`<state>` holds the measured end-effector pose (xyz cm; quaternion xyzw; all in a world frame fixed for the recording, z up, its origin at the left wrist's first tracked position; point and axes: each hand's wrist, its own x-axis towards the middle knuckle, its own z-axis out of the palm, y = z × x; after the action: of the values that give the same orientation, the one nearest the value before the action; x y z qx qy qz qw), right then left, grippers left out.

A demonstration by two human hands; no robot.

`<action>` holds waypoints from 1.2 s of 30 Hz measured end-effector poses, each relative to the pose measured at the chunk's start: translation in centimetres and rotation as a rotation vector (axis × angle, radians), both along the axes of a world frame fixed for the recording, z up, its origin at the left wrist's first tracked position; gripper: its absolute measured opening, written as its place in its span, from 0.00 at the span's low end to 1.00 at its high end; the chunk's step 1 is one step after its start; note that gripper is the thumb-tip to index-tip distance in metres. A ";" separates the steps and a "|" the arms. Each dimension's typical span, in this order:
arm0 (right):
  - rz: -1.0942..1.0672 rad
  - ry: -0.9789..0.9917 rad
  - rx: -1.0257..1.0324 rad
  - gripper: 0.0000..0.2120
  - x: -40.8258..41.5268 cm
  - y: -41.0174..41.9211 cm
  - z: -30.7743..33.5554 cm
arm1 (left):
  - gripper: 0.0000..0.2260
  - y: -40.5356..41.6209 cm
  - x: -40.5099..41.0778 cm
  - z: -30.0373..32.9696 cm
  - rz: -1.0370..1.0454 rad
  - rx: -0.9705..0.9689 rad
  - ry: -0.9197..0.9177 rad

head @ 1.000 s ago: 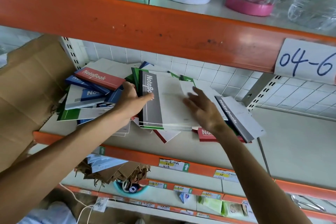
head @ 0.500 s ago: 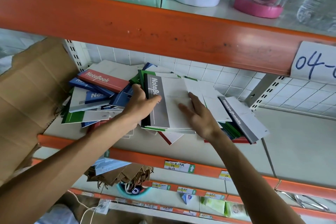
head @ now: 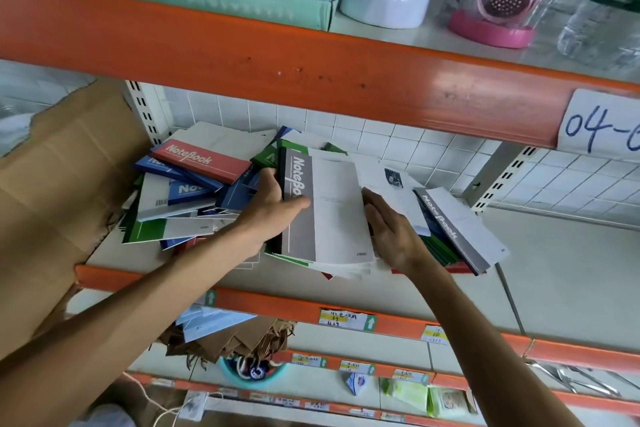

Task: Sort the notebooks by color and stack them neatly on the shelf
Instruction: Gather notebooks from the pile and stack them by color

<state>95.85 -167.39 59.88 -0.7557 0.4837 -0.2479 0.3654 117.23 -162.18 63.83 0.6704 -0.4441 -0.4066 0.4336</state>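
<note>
A grey "NoteBook" notebook (head: 332, 211) tops a small stack of green and white ones in the middle of the shelf (head: 554, 270). My left hand (head: 273, 211) grips the stack's spine side, thumb lying across the grey cover. Along the stack's right edge lies my right hand (head: 391, 229), fingers straight against it. To the left is a loose heap: a red notebook (head: 201, 161) on top, blue notebooks (head: 180, 189) under it, a green one (head: 145, 230) at the bottom. Another grey notebook (head: 457, 225) lies tilted on green and red ones at the right.
A torn cardboard sheet (head: 52, 201) closes the shelf's left side. The orange beam (head: 277, 55) of the upper shelf hangs low over the notebooks, with a paper label (head: 602, 125) at its right. Brown paper bags (head: 235, 340) fill the shelf below.
My right hand slid off the top of the grey cover to the stack's right edge. My left thumb moved further over the cover. The stack now sits straighter.
</note>
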 end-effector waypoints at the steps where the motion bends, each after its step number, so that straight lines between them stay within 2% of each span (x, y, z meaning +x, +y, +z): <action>1: 0.024 -0.050 0.015 0.17 0.2 0.2 0.1 | 0.18 0.1 -0.1 0.0 0.001 0.000 0.006; 4: 0.008 -0.153 0.087 0.18 0.9 0.5 0.5 | 0.18 0.3 0.1 0.0 0.029 -0.011 0.063; 6: -0.057 -0.347 0.208 0.20 1.2 0.6 1.1 | 0.19 0.5 0.5 0.2 0.052 -0.024 0.101; 8: -0.078 -0.511 0.301 0.17 1.3 0.7 1.8 | 0.20 0.8 1.1 0.6 0.076 -0.063 0.118; 11: -0.085 -0.597 0.379 0.15 2.2 0.9 2.7 | 0.19 1.0 1.8 1.1 0.087 -0.134 0.086; 16: -0.049 -0.488 0.246 0.21 4.8 1.5 3.0 | 0.06 1.7 1.7 2.0 0.129 -0.143 0.258; 18: -0.035 -0.526 0.255 0.23 5.2 1.4 3.2 | 0.04 1.4 2.3 2.7 0.137 -0.139 0.307; 21: -0.012 -0.576 0.286 0.24 6.0 1.3 3.5 | 0.09 0.8 3.3 3.9 0.074 -0.132 0.329; 24: -0.065 -0.547 0.261 0.22 7.0 1.5 3.2 | 0.14 0.8 4.3 3.9 0.035 -0.142 0.324; 27: -0.129 -0.515 0.266 0.24 6.9 1.8 2.7 | 0.12 1.3 5.1 2.8 0.032 -0.184 0.317; 30: -0.163 -0.584 0.303 0.20 6.9 1.7 3.2 | 0.13 1.3 4.6 2.2 -0.031 -0.284 0.256; 33: -0.217 -0.539 0.169 0.20 7.0 0.8 4.6 | 0.15 0.1 3.7 2.5 -0.087 -0.347 0.171; 36: -0.231 -0.520 0.098 0.15 5.9 0.5 5.2 | 0.17 -0.5 2.6 2.7 -0.123 -0.324 0.128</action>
<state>101.75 -166.94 65.10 -0.5881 0.4680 -0.4496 0.4827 119.87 -162.72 66.53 0.5364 -0.5154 -0.3973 0.5374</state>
